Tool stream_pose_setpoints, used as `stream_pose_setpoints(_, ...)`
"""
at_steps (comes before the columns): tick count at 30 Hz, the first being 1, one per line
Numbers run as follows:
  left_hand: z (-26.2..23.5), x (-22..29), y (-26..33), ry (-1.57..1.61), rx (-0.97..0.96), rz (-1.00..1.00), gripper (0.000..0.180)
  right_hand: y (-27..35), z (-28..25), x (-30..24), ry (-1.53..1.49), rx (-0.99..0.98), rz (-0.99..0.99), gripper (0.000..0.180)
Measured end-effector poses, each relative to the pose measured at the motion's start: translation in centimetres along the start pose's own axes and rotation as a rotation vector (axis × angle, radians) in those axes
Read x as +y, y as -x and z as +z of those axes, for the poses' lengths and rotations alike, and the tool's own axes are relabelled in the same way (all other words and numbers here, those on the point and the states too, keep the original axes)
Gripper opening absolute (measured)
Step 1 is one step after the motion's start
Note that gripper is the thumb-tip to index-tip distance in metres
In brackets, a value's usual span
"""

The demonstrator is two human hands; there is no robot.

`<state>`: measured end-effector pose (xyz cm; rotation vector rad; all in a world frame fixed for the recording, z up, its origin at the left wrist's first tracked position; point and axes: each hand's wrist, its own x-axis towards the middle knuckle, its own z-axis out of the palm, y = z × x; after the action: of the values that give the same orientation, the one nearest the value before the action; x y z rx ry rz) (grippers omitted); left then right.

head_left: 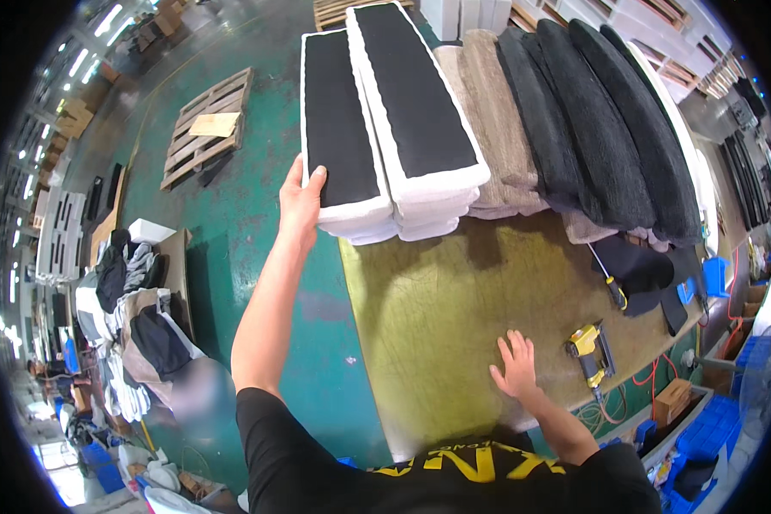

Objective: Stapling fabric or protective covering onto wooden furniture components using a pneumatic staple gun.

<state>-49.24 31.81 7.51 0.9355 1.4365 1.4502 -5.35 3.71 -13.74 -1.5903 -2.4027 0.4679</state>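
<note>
My left hand (pixel 300 204) grips the near left corner of a long padded panel (pixel 341 120), its thumb on top and its fingers along the side. This panel has a black fabric face edged in white and tops a stack. A second stack of white-edged padded panels (pixel 420 111) stands right beside it. Lower down, my right hand (pixel 516 367) is open over the worn yellow-green table (pixel 437 343), fingers spread and holding nothing. Whether it touches the tabletop I cannot tell. A yellow and black staple gun (pixel 587 351) lies to its right.
Brown padded pieces (pixel 497 120) and dark grey ones (pixel 600 128) line the table's far right. A screwdriver (pixel 614 287) lies near black cloth (pixel 638 274). Left on the green floor sit a wooden pallet (pixel 210 124) and a fabric heap (pixel 150 330). Blue bins (pixel 702 428) stand at lower right.
</note>
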Motion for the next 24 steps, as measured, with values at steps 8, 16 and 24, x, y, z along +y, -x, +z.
stream_pose_setpoints(8,-4.0,-3.7,-3.1,-0.387,0.048,0.215,0.055,-1.3,-0.3,0.1,-0.115,0.016,-0.028,0.069)
stream_pose_setpoints(16,-6.0,-2.9,0.6,0.127,-0.012,-0.179,0.070,0.0,-6.3,1.3,-0.418,0.093,0.029,0.051)
stream_pose_setpoints(24,-8.2,-9.3,14.4,0.292,0.368,-0.254,0.079,3.3,-25.4,16.7,-0.399,0.575,0.183,0.035)
